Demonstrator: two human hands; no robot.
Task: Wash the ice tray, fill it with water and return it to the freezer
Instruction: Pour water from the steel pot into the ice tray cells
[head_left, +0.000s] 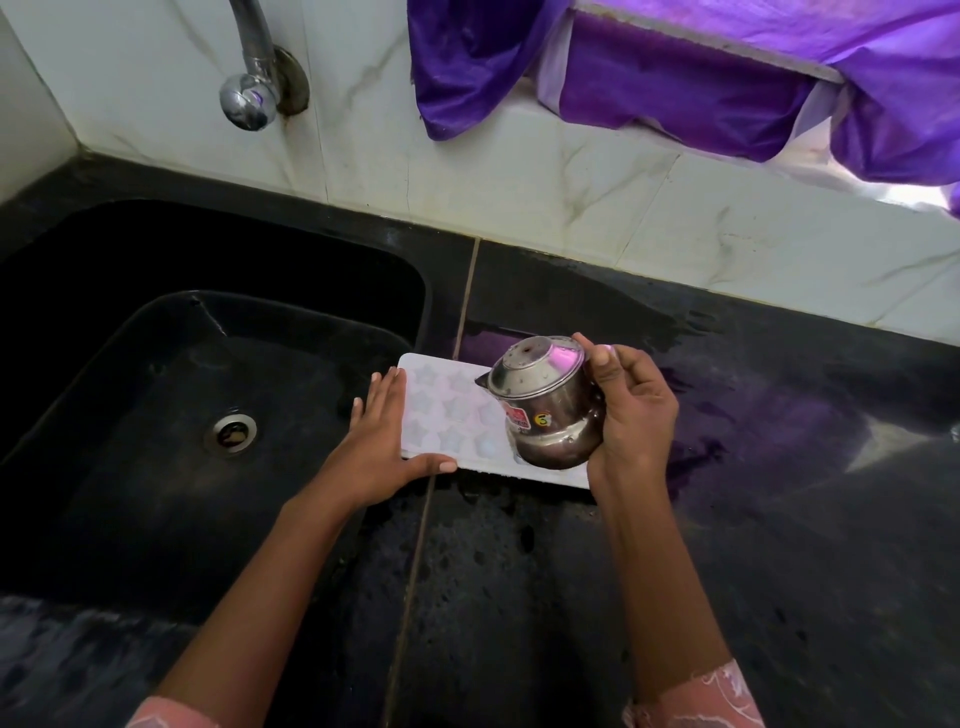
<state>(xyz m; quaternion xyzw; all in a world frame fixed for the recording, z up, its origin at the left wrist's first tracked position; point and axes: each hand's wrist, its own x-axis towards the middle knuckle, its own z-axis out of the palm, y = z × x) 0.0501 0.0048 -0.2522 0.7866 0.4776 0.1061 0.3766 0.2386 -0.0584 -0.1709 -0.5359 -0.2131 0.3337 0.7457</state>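
Left hand (382, 447): my fingers lie flat and together, thumb out, pressing the tray (447, 415) edge.
Right hand (631, 410): my fingers curl round the tilted pot (545, 405).

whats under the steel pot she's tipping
The white ice tray with star-shaped moulds lies under the steel pot held by the right hand. The pot covers the tray's right end, so those moulds are hidden.

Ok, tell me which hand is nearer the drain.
Left. The left hand rests on the tray's end beside the sink; the right hand holds the pot, farther from the drain.
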